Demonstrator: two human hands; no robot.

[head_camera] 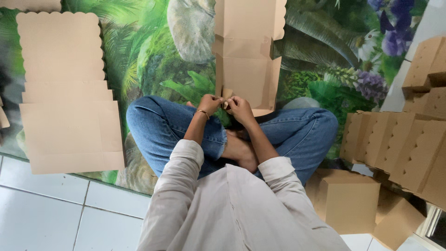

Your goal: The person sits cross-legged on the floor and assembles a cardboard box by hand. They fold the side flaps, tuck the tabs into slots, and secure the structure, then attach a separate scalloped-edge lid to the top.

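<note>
I sit cross-legged in blue jeans on a green plant-print mat (153, 60). A flat, unfolded brown cardboard box blank (246, 51) lies in front of my knees. My left hand (211, 103), with a thin bracelet on its wrist, and my right hand (239, 108) are close together at the blank's near edge. Both pinch a small tab or corner flap (227, 94) there, fingers curled on the cardboard.
A stack of flat scalloped-edge box blanks (65, 93) lies to my left on the mat. Several folded brown boxes (399, 144) are piled at my right, one (346, 197) close to my right knee. White floor tiles (51, 214) lie at the lower left.
</note>
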